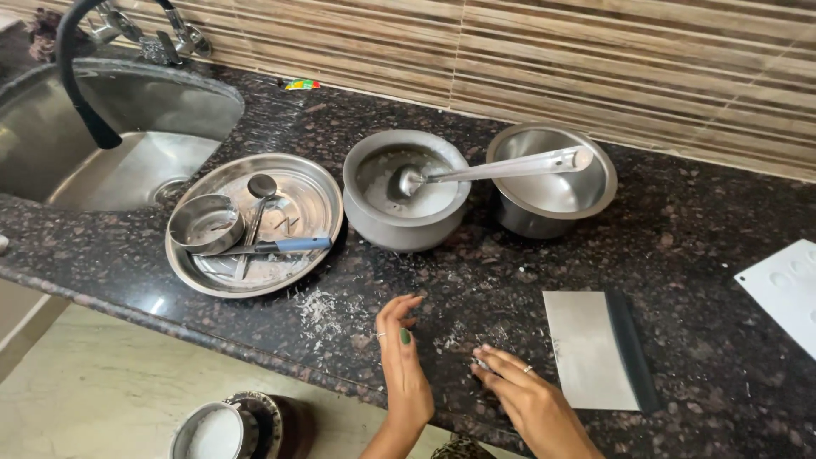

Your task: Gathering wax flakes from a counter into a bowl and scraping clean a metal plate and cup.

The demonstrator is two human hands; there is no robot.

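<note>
Hands work near the counter's front edge, below the grey pot [405, 204] with its ladle [493, 168]. Left hand [403, 361] lies flat and empty beside scattered white shreds [321, 308]. Right hand [520, 393] pinches shreds with its fingertips [481, 357], just left of the steel scraper [599, 348].
</note>
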